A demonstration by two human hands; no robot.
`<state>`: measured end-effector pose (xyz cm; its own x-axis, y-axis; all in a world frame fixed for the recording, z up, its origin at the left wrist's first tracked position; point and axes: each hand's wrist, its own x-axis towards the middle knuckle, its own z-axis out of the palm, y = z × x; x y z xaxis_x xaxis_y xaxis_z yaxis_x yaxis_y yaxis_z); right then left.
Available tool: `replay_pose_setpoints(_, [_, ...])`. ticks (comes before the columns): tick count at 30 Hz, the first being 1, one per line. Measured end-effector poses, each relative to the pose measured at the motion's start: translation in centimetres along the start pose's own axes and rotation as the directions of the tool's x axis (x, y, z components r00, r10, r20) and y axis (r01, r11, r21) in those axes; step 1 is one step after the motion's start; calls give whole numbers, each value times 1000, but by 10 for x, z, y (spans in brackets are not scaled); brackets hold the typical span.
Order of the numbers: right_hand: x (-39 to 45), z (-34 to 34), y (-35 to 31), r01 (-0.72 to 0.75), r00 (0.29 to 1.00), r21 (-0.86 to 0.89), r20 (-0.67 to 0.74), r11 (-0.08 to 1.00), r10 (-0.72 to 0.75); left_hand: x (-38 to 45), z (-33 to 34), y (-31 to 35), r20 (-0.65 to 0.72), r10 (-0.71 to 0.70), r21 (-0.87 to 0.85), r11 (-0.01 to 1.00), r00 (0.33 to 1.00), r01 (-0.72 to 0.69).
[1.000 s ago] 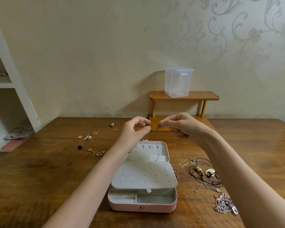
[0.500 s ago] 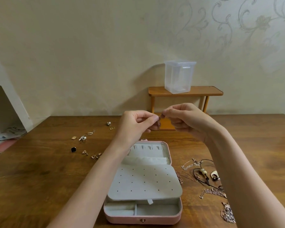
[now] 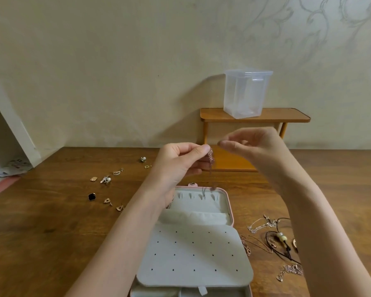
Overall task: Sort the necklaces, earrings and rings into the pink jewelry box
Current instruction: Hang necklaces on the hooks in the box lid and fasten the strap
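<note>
- The pink jewelry box [image 3: 229, 207] lies open on the wooden table [image 3: 51, 221], its lid flat behind the base, so the row of hooks in the lid faces up. I judge a chain is about to be hung there.
- Above the box lid, the left hand [image 3: 176, 166] holds a thin necklace [image 3: 210, 159] up, letting the chain hang straight down toward the hooks, probably to keep it from tangling.
- Left fingers: thumb and forefinger are pressed together on the top of the chain; the other fingers curl into the palm.
- The right hand [image 3: 253, 146] hovers just right of the pinch point. Its fingers are loosely bent and parted; thumb and forefinger do not meet, and it seems to hold nothing.
- Left of the box, small earrings [image 3: 105, 180] lie scattered, well apart from it.
- Right of the box, more necklaces [image 3: 272, 236] lie in a loose heap, near its edge.
- The dotted white panel [image 3: 193, 251] over the box base carries no earrings yet.
</note>
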<state>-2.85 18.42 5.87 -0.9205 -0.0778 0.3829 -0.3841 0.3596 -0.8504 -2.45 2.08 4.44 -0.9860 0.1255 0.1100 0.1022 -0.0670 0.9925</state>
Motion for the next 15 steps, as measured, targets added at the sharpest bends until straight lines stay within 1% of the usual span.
replay_pose_setpoints(1, [0,0,-2,31,999,-5,-12,1000,-31,1,0,-1,-33,0,16,1000,999,1])
replay_pose_setpoints(3, [0,3,-6,72,997,-35,24,997,-71,2,1,-2,-88,6,44,999,996,-2])
replay_pose_setpoints(6, [1,13,-6,114,993,-134,57,984,-107,0,3,-3,-121,40,40,999,992,-36])
replay_pose_setpoints(9, [2,20,-2,109,994,-162,13,981,-108,0,3,-4,-143,63,55,997,988,-55])
replay_pose_setpoints(12, [1,23,0,95,995,-193,-14,977,-100,0,3,-4,-130,59,45,998,990,-54])
replay_pose_setpoints(15, [1,23,0,89,996,-246,-6,965,-94,-2,2,-1,-54,33,42,999,998,-30])
